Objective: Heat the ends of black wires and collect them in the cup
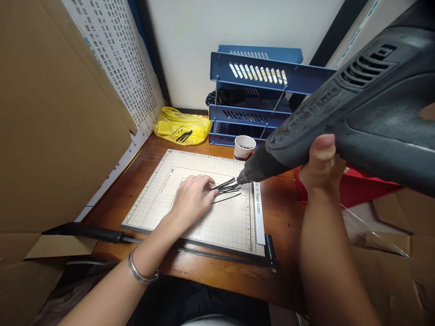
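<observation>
My left hand [195,197] rests over the gridded board of a paper cutter [152,199], its thumb and fingers closed on a fanned bunch of thin black strips [226,186]. One strip lies a little apart, nearer to me. My right hand [322,165] grips a large dark heat gun [306,117] from below; most of the fingers are hidden by the tool's body. The heat gun's nozzle [246,174] points down to the left, close beside the free ends of the strips. I cannot tell whether it touches them.
Behind the board stand a paper cup [244,147] with small dark pieces and a blue tiered file tray [251,68]. A yellow plastic bag [183,124] holds more black strips. The cutter's black handle [91,232] extends left. Cardboard [54,113] walls the left side; something red [356,185] lies right.
</observation>
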A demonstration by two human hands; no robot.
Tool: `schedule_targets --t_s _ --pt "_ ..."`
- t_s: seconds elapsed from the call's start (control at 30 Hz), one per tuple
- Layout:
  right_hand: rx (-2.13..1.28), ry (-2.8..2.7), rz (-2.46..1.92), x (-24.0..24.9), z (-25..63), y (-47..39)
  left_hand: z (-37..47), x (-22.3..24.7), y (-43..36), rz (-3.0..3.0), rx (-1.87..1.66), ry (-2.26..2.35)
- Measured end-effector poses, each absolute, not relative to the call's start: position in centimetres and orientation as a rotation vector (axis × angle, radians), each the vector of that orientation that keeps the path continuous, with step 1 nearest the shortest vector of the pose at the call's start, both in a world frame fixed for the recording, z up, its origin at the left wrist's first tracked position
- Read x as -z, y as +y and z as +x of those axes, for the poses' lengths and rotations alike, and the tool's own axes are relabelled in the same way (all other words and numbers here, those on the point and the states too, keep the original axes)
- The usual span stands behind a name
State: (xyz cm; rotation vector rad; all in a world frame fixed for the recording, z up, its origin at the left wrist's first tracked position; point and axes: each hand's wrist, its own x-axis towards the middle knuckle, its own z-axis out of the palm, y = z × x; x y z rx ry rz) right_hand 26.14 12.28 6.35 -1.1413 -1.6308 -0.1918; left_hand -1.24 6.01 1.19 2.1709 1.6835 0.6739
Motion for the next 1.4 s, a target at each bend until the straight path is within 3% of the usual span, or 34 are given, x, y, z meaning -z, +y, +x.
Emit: schedule_targets --t_s 0.13,0.33,0.6,0.97,1.4 --pt "0.220 -1.510 -1.003 -6.3 25.7 12.4 -1.3 -1.1 6.2 2.150 -0.687 1.675" --pt "0.194 -1.551 -1.237 -6.4 25.6 12.2 -1.1 -1.1 6.7 2.109 -0.713 1.694" --pt "0.090 -1.572 -1.151 -6.7 24.9 12.2 -2.7 -1.8 4.5 2.110 -0.823 1.841" --pt "0.022 -1.518 -1.113 -6.3 26.0 12.6 -0.8 -1.2 5.5 2.194 -0.702 1.623" --pt "-0.105 -1.449 -1.131 -7.1 24.9 11.9 -1.5 -0.3 6.8 2.128 -0.801 1.574"
